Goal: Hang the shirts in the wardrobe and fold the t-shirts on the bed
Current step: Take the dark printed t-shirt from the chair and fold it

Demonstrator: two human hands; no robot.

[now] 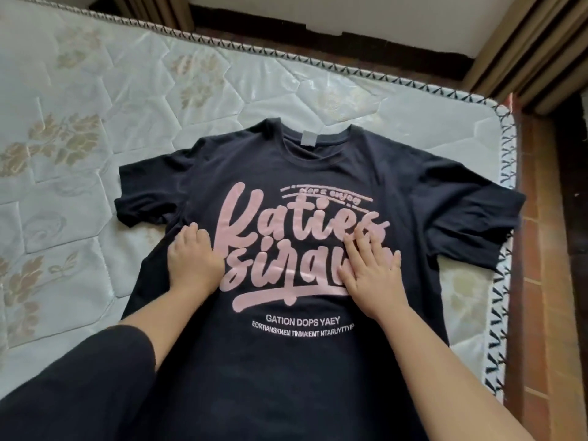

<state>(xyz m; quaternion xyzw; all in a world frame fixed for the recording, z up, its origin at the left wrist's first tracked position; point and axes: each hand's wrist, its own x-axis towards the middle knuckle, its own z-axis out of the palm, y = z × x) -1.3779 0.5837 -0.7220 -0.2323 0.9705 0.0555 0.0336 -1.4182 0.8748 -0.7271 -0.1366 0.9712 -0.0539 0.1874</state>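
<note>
The fingers (361, 246) of the right hand (372, 275) are straight and spread, lying flat on the cloth and grasping nothing. The left hand (194, 261) lies palm down too, its fingers (191, 233) close together and resting on the fabric, with nothing held. Both hands press on the chest of a dark t-shirt (318, 168). The left rests beside the start of the big pink script lettering (270, 224) and the right covers its end.

Below the script run two lines of small white capitals. The t-shirt lies face up and spread flat, its collar away from the person, with a grey label (308, 137) showing inside the neck. One short sleeve lies open on the left. The other is creased and reaches over the right edge of the bed.

Under it is a bare white quilted mattress (127, 90) with pale gold flower patterns and black-and-white piping. A black sleeve (79, 377) covers the left upper arm. Reddish floor tiles (534, 249) run along the mattress's right side, and brown curtains (525, 43) hang beyond.
</note>
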